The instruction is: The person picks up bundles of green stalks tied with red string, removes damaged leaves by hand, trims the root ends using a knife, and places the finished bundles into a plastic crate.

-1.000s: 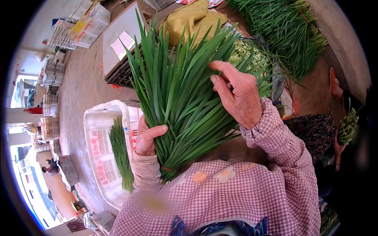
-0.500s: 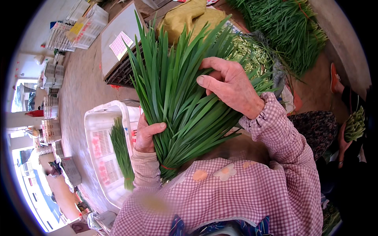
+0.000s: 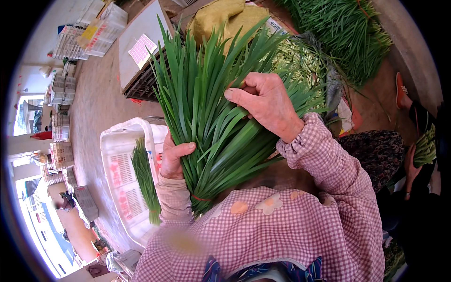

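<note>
A large fanned bundle of garlic chives stands in front of my chest, its flat green leaves spreading upward. Near its lower end a thin red band ties it. My left hand grips the bundle from the left side, thumb across the leaves; its other fingers are hidden behind. Over the right half of the fan, my right hand is closed, thumb and forefinger pinching among the leaves. Exactly how many leaves it grips is hidden.
At left stands a white plastic crate holding a smaller bunch of chives. Beyond are a board-topped crate and a yellow sack. More tied chives lie far right. Another person's hand holds greens at the right edge.
My right hand has shifted slightly left and down over the leaves, its fingers curling closer together. The left hand keeps its grip on the bundle.
</note>
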Demonstrator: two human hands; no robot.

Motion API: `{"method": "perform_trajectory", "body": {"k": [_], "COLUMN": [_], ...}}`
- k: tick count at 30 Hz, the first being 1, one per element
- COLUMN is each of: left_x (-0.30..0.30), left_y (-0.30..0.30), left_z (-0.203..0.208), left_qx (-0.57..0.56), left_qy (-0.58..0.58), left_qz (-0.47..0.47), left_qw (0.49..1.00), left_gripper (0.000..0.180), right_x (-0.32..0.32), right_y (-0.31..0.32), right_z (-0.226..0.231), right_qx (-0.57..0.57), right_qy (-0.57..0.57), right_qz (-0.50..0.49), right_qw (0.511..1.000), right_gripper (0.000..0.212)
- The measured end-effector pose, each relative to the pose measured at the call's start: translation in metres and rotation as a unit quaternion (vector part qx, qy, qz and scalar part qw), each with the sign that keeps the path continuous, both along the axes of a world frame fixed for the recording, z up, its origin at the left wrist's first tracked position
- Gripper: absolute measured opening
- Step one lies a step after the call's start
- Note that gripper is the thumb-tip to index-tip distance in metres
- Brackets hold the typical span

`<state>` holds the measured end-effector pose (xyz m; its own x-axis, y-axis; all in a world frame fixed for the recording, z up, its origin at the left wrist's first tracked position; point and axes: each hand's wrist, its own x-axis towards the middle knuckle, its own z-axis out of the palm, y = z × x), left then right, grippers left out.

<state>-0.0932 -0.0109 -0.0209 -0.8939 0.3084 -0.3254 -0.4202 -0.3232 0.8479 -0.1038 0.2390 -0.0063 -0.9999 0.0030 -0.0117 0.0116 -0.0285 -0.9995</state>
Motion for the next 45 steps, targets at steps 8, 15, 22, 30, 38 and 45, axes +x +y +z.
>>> {"method": "perform_trajectory", "body": {"k": [8, 15, 22, 30, 38, 45], "left_x": [-0.001, 0.000, 0.005, 0.016, 0.016, 0.025], "left_y": [0.002, 0.002, 0.003, 0.020, 0.017, 0.025], "left_z": [0.000, 0.000, 0.004, 0.016, 0.021, 0.081], "left_qx": [0.003, 0.005, -0.041, -0.118, -0.129, -0.324], "left_qy": [0.002, -0.001, 0.019, 0.056, 0.098, 0.325], "left_qz": [0.000, -0.002, 0.007, 0.002, -0.012, 0.051], "left_qw": [1.000, 1.000, 0.999, 0.991, 0.987, 0.887], "left_gripper": [0.069, 0.066, 0.063, 0.064, 0.063, 0.053], "right_x": [0.004, 0.011, 0.013, -0.003, 0.046, -0.005], "right_y": [-0.001, -0.004, 0.004, 0.055, 0.076, 0.031], "right_z": [-0.021, -0.026, -0.012, -0.002, 0.022, -0.042], "right_qx": [-0.016, -0.115, 0.270, -0.212, 0.454, 0.550], "right_qy": [0.021, 0.011, 0.218, 0.071, 0.382, 0.200], "right_qz": [-0.060, -0.082, -0.145, -0.136, -0.013, 0.122], "right_qw": [0.998, 0.990, 0.927, 0.965, 0.805, 0.802], "right_gripper": [0.020, 0.015, 0.004, 0.014, 0.048, 0.086]}}
